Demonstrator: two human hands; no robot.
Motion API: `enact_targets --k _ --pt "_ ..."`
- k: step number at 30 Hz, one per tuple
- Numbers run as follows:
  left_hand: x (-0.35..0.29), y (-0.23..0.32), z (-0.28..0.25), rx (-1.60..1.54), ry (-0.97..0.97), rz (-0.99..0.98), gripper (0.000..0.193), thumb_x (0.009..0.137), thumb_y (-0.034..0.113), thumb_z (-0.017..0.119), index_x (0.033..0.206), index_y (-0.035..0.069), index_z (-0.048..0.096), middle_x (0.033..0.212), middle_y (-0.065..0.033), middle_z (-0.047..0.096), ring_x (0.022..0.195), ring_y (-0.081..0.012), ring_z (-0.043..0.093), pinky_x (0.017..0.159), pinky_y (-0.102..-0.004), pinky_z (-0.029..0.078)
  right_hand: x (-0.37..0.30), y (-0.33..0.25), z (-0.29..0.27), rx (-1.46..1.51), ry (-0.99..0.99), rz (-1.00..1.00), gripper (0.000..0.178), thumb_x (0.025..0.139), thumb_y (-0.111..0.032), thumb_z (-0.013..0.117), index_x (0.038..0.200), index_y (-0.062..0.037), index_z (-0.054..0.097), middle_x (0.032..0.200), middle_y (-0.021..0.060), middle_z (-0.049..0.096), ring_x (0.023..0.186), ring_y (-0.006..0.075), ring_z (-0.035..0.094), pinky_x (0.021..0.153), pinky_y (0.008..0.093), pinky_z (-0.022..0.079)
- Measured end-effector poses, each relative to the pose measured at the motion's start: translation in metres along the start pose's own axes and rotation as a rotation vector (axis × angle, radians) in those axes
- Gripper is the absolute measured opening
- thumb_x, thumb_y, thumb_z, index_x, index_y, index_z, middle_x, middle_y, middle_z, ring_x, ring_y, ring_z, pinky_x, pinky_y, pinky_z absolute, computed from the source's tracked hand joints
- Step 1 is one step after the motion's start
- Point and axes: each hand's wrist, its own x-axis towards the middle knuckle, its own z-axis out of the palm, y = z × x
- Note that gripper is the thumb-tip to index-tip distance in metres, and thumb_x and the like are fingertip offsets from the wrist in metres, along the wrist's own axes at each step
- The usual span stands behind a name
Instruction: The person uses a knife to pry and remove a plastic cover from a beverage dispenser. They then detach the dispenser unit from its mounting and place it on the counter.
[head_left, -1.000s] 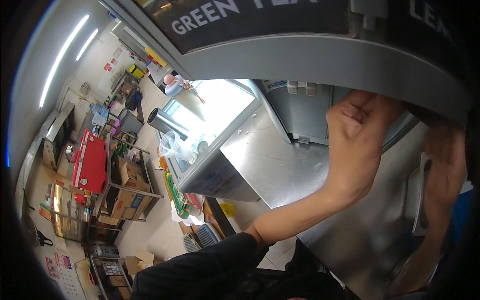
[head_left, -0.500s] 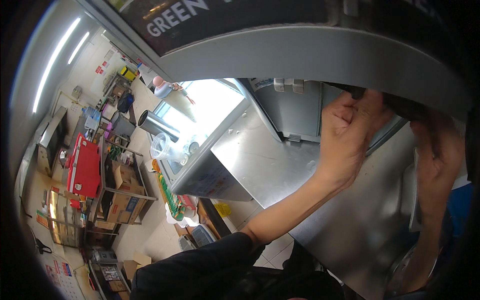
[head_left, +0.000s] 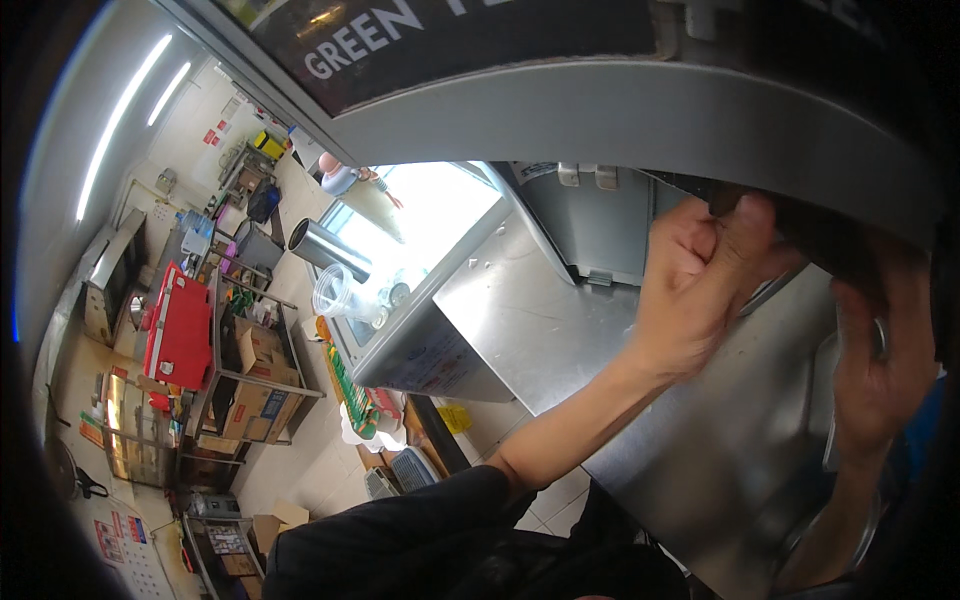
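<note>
Under the lower edge of a grey panel (head_left: 620, 110), my left hand (head_left: 695, 290) is closed, thumb and fingers pinched on a dark piece (head_left: 815, 225). This piece runs to the right below the panel, and its kind is not clear. At the far right my right hand (head_left: 880, 370) is raised to the same piece, fingers bent and their tips partly hidden by shadow and the piece. Beneath both hands lies a stainless steel counter (head_left: 720, 430).
Left of the counter stands a white-lit chest (head_left: 430, 345) bearing a clear plastic cup (head_left: 335, 290) and a steel cylinder (head_left: 325, 248). Behind my left hand is a grey metal box (head_left: 600, 225). Farther left are a red cooler box (head_left: 180, 330) and cardboard boxes (head_left: 262, 405) on a rack.
The view has shifted slightly, so the room sits a little farther right. My right hand shows lower and less blurred. My left hand keeps its pinch at nearly the same place.
</note>
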Motion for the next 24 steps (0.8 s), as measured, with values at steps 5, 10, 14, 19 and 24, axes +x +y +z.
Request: enact_targets --k 5,10,14,19,24 --pt "-0.001 -0.005 -0.017 0.129 -0.037 0.048 0.037 0.092 0.031 0.052 0.114 0.001 0.05 0.113 -0.0115 0.057 0.104 -0.0198 0.056 0.091 -0.0353 0.046 0.026 -0.007 -0.007 0.687 -0.388 0.572 0.03 0.09 -0.01 0.053 0.117 0.002 0.053 0.098 0.0146 0.062 0.097 0.0207 0.058 0.083 0.0304 0.045" --pt "-0.001 -0.012 -0.014 -0.027 0.003 -0.02 0.04 0.091 0.032 0.054 0.118 0.003 0.048 0.116 -0.0111 0.055 0.108 -0.0199 0.054 0.091 -0.0371 0.045 0.023 -0.005 0.002 0.406 -0.242 0.135 0.027 0.089 -0.007 0.052 0.112 0.0047 0.056 0.101 0.0159 0.062 0.093 0.0233 0.061 0.08 0.03 0.046" --pt "-0.005 -0.008 -0.001 -0.005 0.069 -0.051 0.038 0.092 0.03 0.054 0.118 0.003 0.048 0.114 -0.0092 0.056 0.106 -0.0179 0.055 0.091 -0.0373 0.046 0.008 0.002 0.016 0.037 -0.067 -0.016 0.026 0.085 -0.009 0.058 0.107 0.0031 0.059 0.1 0.0168 0.062 0.09 0.0271 0.061 0.078 0.0336 0.047" --pt "-0.003 0.004 0.013 -0.127 0.278 -0.138 0.027 0.091 0.021 0.056 0.106 -0.001 0.054 0.095 -0.0052 0.062 0.091 -0.0101 0.058 0.089 -0.0273 0.045 -0.001 0.007 0.022 -0.101 0.035 -0.144 0.029 0.083 0.0 0.059 0.112 0.0028 0.058 0.105 0.015 0.062 0.095 0.0258 0.061 0.079 0.0329 0.048" --pt "0.001 0.004 0.016 -0.022 0.213 0.029 0.023 0.092 0.018 0.055 0.102 -0.002 0.057 0.092 -0.0045 0.062 0.088 -0.0079 0.057 0.087 -0.0248 0.043 0.003 -0.001 0.008 -0.109 -0.021 0.016 0.027 0.088 -0.006 0.056 0.114 -0.0012 0.057 0.103 0.011 0.062 0.09 0.0186 0.06 0.075 0.0295 0.047"
